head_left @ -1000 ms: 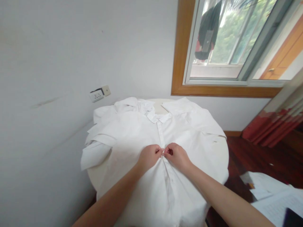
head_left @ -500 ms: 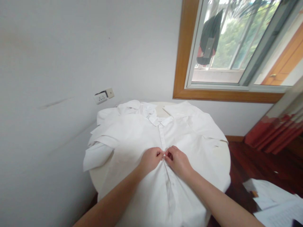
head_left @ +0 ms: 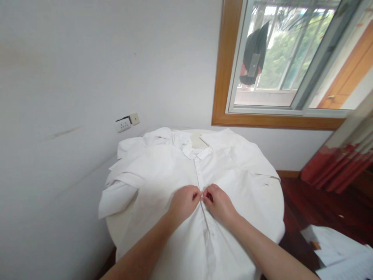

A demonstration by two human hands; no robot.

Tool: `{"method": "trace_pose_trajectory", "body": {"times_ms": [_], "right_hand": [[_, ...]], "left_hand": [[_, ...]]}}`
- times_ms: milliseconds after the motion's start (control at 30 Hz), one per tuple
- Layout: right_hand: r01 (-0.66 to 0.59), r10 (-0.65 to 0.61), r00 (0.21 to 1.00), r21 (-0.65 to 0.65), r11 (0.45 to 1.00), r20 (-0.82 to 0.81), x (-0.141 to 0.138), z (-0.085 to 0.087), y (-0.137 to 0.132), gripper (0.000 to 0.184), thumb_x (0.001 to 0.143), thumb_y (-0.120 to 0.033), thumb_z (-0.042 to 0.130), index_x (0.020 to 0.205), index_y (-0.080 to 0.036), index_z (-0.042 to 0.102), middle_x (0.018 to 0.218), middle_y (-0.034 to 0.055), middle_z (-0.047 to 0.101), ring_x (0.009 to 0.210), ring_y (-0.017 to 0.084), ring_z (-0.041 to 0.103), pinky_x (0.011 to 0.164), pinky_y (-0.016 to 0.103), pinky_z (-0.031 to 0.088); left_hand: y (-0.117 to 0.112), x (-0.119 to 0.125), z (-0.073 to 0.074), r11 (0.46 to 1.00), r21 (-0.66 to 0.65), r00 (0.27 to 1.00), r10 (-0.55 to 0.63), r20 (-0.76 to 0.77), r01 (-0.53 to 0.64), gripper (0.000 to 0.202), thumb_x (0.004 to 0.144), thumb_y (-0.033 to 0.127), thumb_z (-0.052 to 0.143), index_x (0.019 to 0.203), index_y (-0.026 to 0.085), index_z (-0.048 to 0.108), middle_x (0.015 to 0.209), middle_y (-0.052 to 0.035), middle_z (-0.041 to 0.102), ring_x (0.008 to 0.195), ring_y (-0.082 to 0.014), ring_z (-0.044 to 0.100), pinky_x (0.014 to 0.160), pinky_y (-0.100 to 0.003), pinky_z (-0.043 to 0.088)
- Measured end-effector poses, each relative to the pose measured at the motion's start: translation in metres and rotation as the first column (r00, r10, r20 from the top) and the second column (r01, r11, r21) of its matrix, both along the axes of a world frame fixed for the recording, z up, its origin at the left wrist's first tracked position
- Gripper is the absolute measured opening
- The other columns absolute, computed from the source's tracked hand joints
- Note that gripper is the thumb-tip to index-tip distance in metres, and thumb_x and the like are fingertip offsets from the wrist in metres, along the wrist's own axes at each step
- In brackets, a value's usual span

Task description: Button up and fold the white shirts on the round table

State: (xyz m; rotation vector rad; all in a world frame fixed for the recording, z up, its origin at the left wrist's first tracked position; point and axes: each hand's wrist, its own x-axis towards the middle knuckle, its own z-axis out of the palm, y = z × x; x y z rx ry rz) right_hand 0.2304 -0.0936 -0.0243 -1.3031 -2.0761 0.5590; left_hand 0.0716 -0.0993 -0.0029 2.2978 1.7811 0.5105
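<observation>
Window [head_left: 275,54] beyond, counter [head_left: 199,142] draped in a white shirt [head_left: 164,171]!
Left hand [head_left: 184,203] and right hand [head_left: 220,204] meet mid-front, both pinching the placket [head_left: 198,173] below the collar [head_left: 205,153].

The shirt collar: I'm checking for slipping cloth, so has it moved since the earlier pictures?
No, not visibly: the shirt collar keeps its place against the wooden window frame; both sit slightly lower in the picture as the view shifted.
</observation>
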Motion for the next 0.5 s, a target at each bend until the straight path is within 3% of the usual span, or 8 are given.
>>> {"method": "trace_pose_trajectory", "body": {"times_ms": [233,500], "right_hand": [[-0.047,0.047,0.998,0.005,0.999,0.040,0.0021,0.0009,0.0017,0.007,0.083,-0.014,0.056,0.081,-0.019,0.059,0.084,0.0013,0.056,0.073,0.013,0.056,0.068,0.023,0.041],[-0.015,0.016,0.999,-0.030,0.999,0.042,0.0021,0.0030,0.0019,0.004,0.081,-0.016,0.059,0.080,-0.020,0.060,0.081,-0.0003,0.056,0.068,0.011,0.053,0.064,0.022,0.038]], "left_hand": [[0.0016,0.0005,-0.0010,0.994,-0.112,0.998,0.009,0.066,-0.002,0.028,0.088,0.025,0.043,0.072,0.019,0.065,0.072,-0.0028,0.066,0.067,-0.0138,0.054,0.061,-0.025,0.030],[0.0019,0.0015,0.0003,0.985,-0.167,0.991,0.062,0.114,-0.043,0.027,0.086,0.025,0.046,0.071,0.018,0.066,0.070,-0.0029,0.067,0.064,-0.0128,0.054,0.058,-0.024,0.029]]}}
